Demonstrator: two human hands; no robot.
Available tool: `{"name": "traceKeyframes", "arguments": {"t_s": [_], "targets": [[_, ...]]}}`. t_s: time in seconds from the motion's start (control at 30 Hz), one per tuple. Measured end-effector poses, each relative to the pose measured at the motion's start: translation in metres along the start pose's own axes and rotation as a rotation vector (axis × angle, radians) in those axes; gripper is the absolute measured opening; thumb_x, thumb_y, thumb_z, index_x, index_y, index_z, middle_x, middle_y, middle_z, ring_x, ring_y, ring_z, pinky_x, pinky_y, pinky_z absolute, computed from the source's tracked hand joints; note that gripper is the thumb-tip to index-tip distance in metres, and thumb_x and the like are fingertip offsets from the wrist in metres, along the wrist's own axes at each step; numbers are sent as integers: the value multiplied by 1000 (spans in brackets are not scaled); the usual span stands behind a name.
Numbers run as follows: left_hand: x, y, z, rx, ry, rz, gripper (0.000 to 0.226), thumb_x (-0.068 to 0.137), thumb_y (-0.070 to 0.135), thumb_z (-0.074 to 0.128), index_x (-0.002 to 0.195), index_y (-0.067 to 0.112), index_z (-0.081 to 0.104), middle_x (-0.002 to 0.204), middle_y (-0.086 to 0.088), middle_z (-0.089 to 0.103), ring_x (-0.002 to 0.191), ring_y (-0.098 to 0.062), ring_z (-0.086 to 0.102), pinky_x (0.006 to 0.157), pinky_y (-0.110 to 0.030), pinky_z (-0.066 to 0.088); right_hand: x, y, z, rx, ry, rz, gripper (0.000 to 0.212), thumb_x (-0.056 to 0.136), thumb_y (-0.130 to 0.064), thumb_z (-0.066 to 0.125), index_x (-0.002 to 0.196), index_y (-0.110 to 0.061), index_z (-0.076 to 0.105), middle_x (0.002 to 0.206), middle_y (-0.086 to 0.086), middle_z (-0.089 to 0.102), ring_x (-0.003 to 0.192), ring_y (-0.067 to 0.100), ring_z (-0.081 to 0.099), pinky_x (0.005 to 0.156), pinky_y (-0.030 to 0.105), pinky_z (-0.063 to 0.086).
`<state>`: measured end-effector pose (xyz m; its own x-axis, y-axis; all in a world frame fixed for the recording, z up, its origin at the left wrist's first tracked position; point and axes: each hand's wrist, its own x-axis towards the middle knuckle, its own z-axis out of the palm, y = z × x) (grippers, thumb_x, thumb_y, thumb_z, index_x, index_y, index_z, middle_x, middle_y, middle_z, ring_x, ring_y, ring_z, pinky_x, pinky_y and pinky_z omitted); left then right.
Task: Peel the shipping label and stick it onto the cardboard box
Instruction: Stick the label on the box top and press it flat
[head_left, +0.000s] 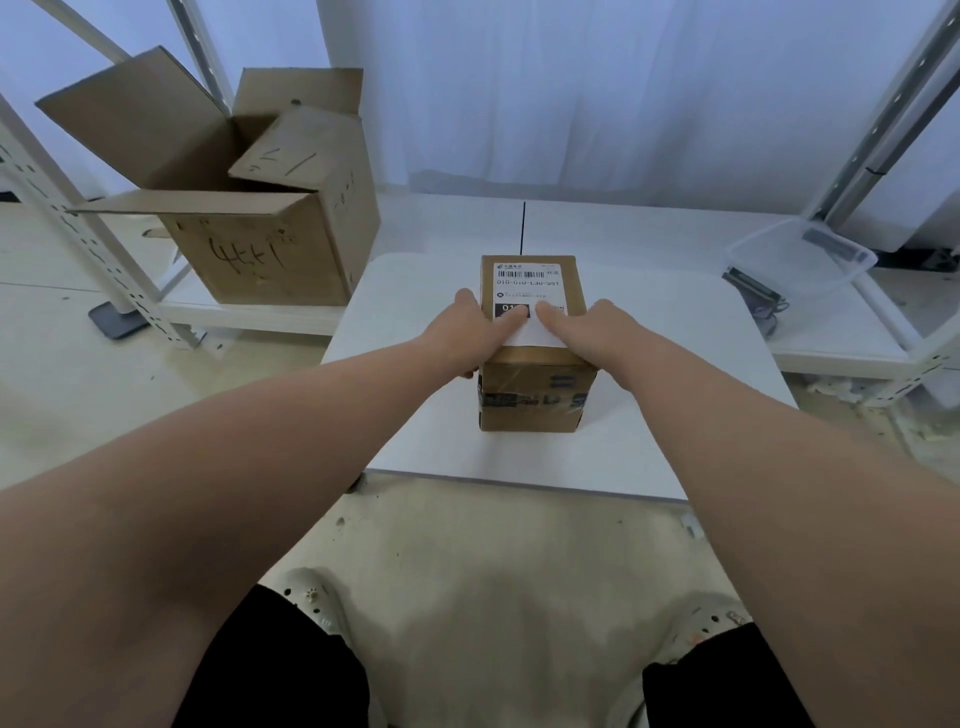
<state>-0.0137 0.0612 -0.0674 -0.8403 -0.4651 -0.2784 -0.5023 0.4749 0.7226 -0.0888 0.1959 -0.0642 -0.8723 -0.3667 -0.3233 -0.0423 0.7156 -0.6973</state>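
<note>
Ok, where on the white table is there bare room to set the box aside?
The white table is bare right of the small cardboard box, out to its right edge, and in front of it toward the near edge. The left strip is narrower. The box top is crowded: both hands, left hand and right hand, press the shipping label.

White worktop (623, 447) at frame centre: taped cardboard box (532, 395) upright on it. Low shelf (260, 312) upper left: open carton (260, 249).
</note>
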Motion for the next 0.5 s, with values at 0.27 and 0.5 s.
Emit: {"name": "traceKeyframes", "arguments": {"t_s": [0.27,0.5], "targets": [[0,1,0,83,77,80,41,99,40,35,120,6,44,114,-10,59,97,-27,60,84,-42,54,-3,-1,6,12,37,-43,51,94,-45,49,124,-5,51,116,12,61,105,30,59,92,39,51],[0,-1,-9,-46,46,55,29,100,27,28,106,5,46,110,-15,60,78,-26,58,69,-38,54,-8,5,3,-134,112,-88,46,103,-35,23,116,-2,53,116,17,58,93,27,48,78,33,38]]}}
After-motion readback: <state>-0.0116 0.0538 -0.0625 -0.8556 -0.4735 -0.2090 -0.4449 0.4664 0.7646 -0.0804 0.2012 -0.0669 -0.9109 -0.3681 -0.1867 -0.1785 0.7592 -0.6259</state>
